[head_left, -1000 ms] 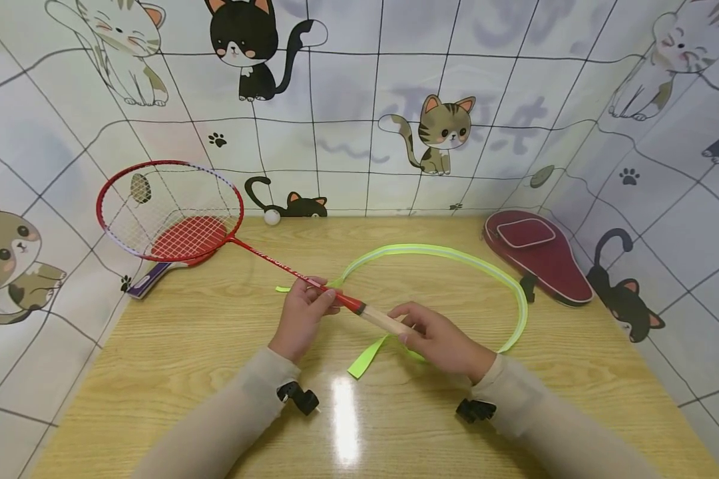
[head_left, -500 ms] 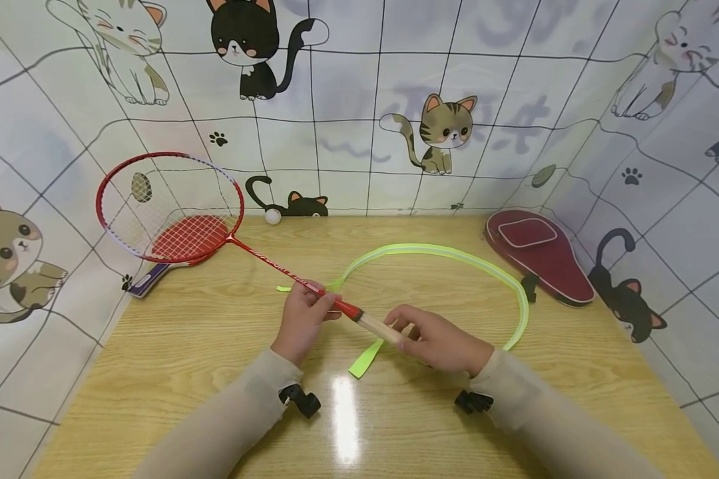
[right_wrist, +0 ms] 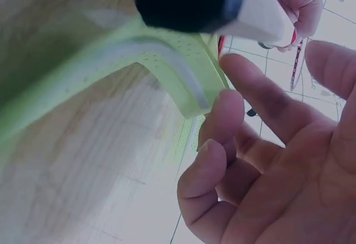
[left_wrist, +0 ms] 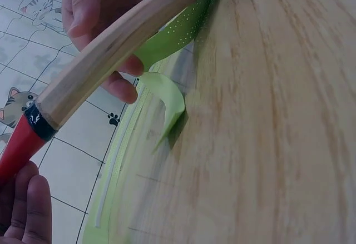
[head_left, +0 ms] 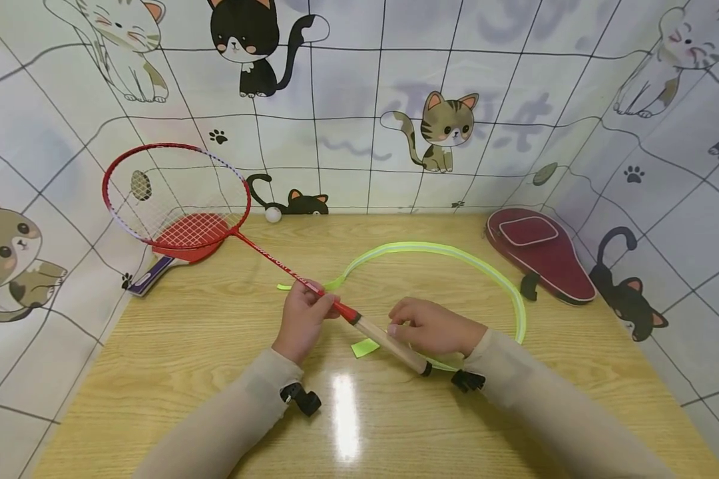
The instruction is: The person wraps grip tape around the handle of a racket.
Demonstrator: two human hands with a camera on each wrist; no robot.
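My left hand pinches a red badminton racket at its shaft, just above the red cone. The racket is held slanted, its strung head to the upper left and its bare wooden handle toward my right hand. A black cap ends the handle. My right hand is right beside the handle, fingers loosely bent and holding nothing, as the right wrist view shows. Perforated lime-green grip tape with a pale centre stripe curves across the table behind the handle; one end curls below it in the left wrist view.
A red table tennis bat lies at the back left, partly behind the racket head. Near the back wall is a white ball. A dark red bat case lies at the back right of the wooden table.
My right hand has let go of the wooden handle and shifted slightly up, leaving the black end cap visible. The racket head has risen a little in my left hand.
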